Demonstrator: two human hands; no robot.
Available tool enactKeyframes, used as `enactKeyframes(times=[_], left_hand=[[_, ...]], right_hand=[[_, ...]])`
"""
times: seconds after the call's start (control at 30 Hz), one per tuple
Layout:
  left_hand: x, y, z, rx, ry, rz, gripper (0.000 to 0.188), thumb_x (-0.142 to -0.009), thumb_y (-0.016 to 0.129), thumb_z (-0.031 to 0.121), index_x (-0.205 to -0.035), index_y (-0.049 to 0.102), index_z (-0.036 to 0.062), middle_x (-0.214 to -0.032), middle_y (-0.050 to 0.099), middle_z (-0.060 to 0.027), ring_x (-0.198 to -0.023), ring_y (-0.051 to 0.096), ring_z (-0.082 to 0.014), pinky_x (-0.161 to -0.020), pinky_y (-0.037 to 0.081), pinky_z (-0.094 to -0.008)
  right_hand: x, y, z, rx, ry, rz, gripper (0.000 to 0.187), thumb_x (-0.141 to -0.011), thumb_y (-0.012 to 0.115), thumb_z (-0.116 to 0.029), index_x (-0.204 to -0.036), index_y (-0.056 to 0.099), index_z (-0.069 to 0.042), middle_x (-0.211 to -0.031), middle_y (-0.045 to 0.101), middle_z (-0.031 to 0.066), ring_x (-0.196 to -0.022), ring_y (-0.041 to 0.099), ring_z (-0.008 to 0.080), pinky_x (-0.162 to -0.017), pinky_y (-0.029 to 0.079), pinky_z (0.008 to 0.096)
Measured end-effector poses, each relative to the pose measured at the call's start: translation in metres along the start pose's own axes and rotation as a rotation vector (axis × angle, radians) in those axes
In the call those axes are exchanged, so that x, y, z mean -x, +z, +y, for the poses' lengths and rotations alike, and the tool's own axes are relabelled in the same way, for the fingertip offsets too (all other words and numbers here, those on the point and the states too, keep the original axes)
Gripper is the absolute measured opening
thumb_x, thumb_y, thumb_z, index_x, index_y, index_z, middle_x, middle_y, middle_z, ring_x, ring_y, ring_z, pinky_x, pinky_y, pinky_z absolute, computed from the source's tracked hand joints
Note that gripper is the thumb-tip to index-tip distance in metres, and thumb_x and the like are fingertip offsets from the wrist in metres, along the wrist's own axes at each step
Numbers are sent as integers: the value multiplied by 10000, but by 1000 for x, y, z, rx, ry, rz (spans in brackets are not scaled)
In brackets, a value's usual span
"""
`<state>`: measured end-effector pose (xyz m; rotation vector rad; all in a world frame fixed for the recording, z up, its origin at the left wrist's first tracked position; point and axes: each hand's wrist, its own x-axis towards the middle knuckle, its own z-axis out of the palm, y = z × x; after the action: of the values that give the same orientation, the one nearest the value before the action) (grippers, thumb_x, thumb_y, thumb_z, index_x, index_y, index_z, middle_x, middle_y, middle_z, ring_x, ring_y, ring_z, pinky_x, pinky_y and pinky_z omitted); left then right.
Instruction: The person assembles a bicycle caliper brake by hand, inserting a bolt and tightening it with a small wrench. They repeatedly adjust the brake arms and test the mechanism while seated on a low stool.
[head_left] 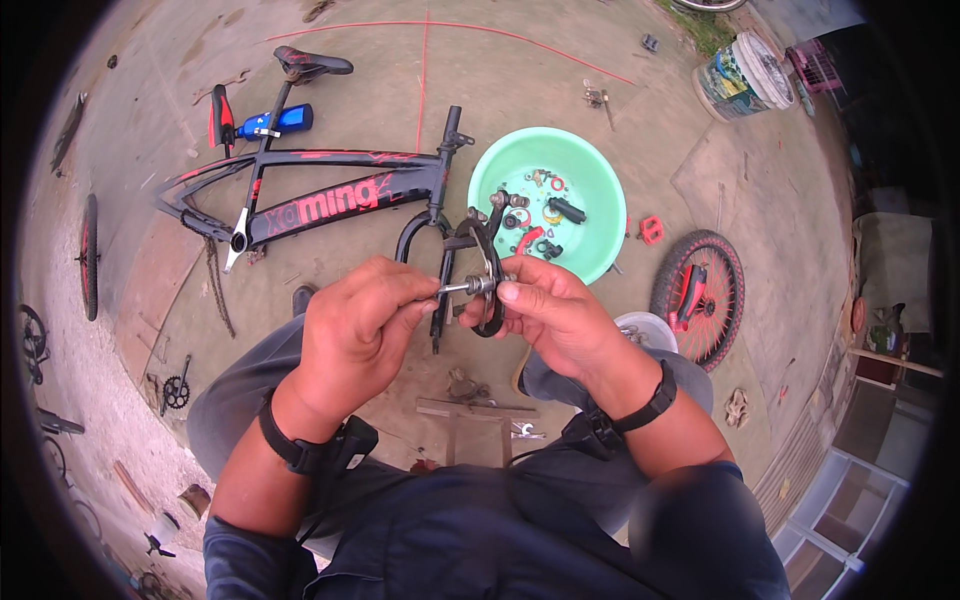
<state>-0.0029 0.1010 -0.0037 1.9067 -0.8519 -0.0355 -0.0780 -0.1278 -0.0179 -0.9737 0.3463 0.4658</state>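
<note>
In front of my body, my right hand (555, 312) is closed on a black and silver bicycle brake caliper (484, 240). A silver bolt (456, 288) with nuts or washers on it sticks out of the caliper to the left. The fingertips of my left hand (362, 325) pinch the bolt's outer end. Just beyond my hands lies a black and red bicycle frame (345, 205) on its side, saddle (312, 63) attached and front fork (412, 240) behind the caliper. My fingers hide part of the caliper.
A mint-green basin (600, 240) with small bike parts stands beyond my right hand. Further right are a red pedal (651, 230), a spoked wheel (722, 280) and a bucket (720, 85). A crankset (176, 390) and chain (219, 290) lie left. A wooden piece (478, 410) sits between my legs.
</note>
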Motion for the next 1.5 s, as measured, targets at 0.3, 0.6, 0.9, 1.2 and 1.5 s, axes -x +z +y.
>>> enactKeyframes(times=[0.3,0.6,0.9,1.2,1.5], left_hand=[[2,4,-1,-2,-19,9,263,-806,788,11,-1036,670,58,-880,690,-110,-730,677,-283,-611,539,-352],[4,5,-1,-117,13,-2,278,-804,795,38,-1044,657,57,-849,671,-108,-702,673,-284,-583,529,-360],[3,3,1,-259,60,-55,304,-784,796,45,-1038,628,47,-835,632,-120,-674,640,-298,-566,500,-370],[3,4,2,-339,67,-76,250,-800,775,56,-1006,633,57,-805,602,-95,-640,614,-293,-547,475,-379],[3,9,4,-348,66,-66,244,-810,772,118,-986,610,71,-776,548,-83,-600,570,-300,-530,445,-407]], right_hand=[[0,0,0,-9,-44,12,214,-1007,642,-265,-1099,623,-73,-998,726,56,-917,704,143,-715,458,240],[2,0,0,-28,-32,33,255,-990,664,-259,-1134,606,-57,-971,728,89,-883,715,192,-720,499,280],[4,2,-2,1,-36,66,237,-997,650,-266,-1106,608,-60,-923,717,56,-816,691,146,-675,464,258],[1,2,1,-12,-46,88,195,-995,660,-260,-1049,610,-79,-885,708,57,-774,691,159,-680,509,273],[2,2,4,-15,-59,102,204,-993,661,-248,-1081,614,-70,-886,707,59,-773,682,151,-706,520,283]])
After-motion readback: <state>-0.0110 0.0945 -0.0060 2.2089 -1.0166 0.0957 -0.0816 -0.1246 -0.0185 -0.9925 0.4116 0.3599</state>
